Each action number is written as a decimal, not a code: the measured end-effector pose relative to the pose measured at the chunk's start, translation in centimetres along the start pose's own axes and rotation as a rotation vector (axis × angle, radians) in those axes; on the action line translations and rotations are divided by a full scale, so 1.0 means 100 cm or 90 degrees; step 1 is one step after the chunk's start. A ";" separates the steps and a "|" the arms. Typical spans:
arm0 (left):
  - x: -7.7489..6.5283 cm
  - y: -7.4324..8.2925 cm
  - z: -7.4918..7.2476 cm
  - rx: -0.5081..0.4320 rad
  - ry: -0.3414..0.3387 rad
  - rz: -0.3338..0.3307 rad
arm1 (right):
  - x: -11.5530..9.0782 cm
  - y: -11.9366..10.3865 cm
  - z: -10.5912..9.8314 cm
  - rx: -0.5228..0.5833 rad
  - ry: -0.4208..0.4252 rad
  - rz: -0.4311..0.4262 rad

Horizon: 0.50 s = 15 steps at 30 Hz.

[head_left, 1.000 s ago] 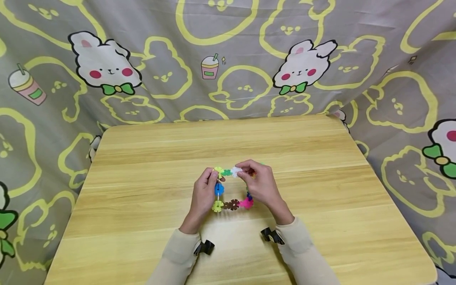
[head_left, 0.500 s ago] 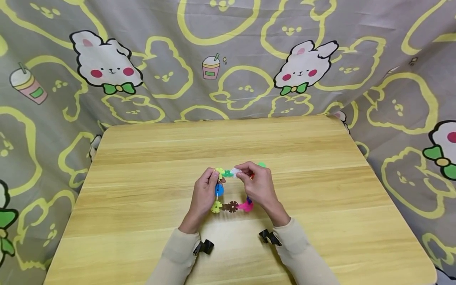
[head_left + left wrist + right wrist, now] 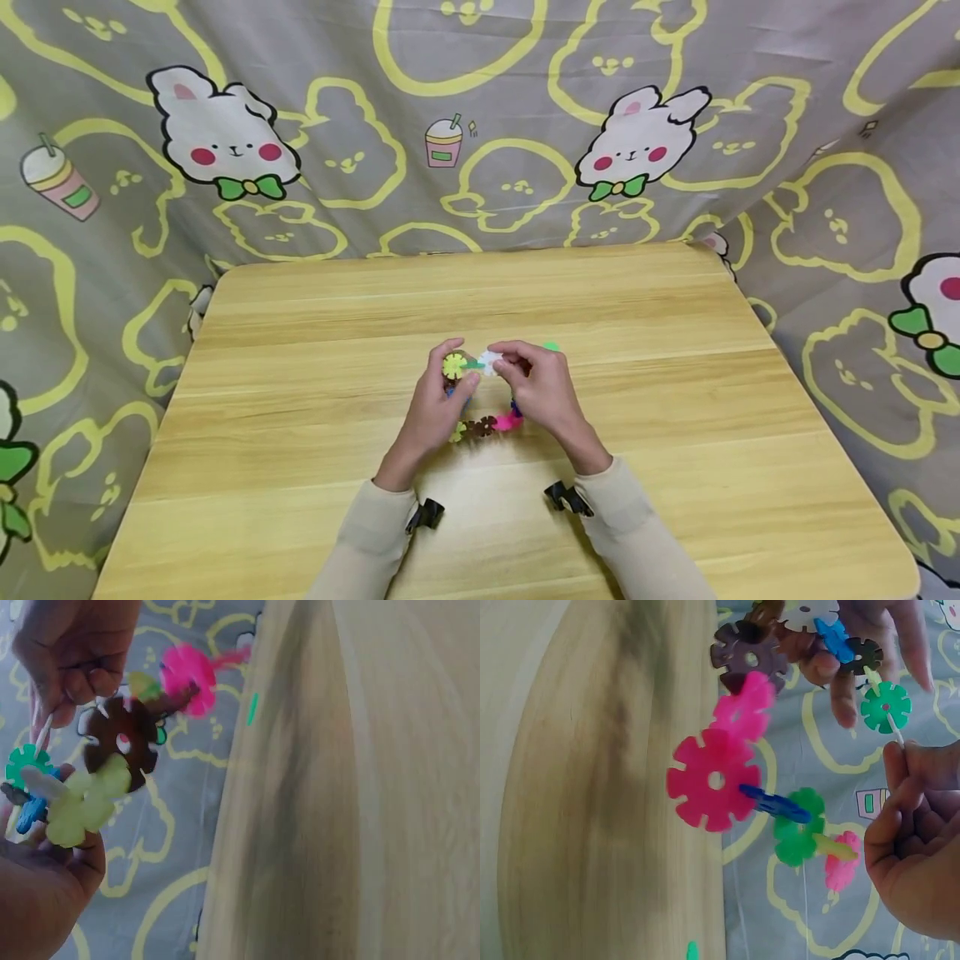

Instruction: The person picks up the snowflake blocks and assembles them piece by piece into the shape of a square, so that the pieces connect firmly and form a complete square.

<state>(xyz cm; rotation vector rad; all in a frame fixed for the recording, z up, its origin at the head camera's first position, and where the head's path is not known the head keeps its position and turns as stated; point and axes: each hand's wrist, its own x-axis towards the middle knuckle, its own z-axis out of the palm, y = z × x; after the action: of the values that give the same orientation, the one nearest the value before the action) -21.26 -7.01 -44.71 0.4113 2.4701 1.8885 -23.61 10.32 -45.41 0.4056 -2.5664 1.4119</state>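
Note:
A chain of colourful notched plastic discs hangs between the hands in the head view, with a brown disc (image 3: 486, 427) and a pink disc (image 3: 507, 422) along its near side. My right hand (image 3: 551, 396) pinches a white disc (image 3: 490, 362) between thumb and fingers. A green disc (image 3: 472, 364) joins it to a yellow disc (image 3: 454, 365). Around that yellow disc, thumb and index finger of my left hand (image 3: 431, 408) stand apart; its other fingers lie behind the chain in the right wrist view. A blue disc (image 3: 452, 397) is partly covered by the left thumb.
The chain hangs over a wooden table (image 3: 300, 417). A loose light-green piece (image 3: 551, 347) lies on it just beyond the right hand. A patterned grey curtain (image 3: 360, 125) surrounds the back and sides.
The left thumb and index finger have parted from their pinch on the yellow disc, and the thumb has moved right. The chain has shifted slightly left; the right hand keeps its pinch.

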 end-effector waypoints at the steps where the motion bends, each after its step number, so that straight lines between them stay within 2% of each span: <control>1: 0.000 0.000 0.001 0.008 0.002 0.023 | 0.000 -0.001 0.000 0.003 -0.003 0.004; 4: 0.000 -0.001 0.005 0.036 0.035 0.081 | -0.001 -0.003 0.001 0.005 -0.011 0.000; 8: 0.000 -0.005 0.008 0.026 0.086 0.105 | -0.001 -0.006 -0.001 0.008 -0.021 -0.028; 12: 0.000 -0.007 0.006 -0.015 0.094 0.066 | 0.001 -0.001 -0.010 0.038 -0.003 -0.038; 15: 0.000 -0.008 0.002 -0.054 0.090 0.024 | 0.004 0.010 -0.021 0.033 0.039 -0.011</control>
<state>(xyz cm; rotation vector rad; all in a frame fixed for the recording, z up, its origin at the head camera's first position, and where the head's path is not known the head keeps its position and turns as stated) -21.40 -7.02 -45.49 0.3364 2.4713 2.0978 -24.28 12.49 -44.96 0.3863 -2.4762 1.4649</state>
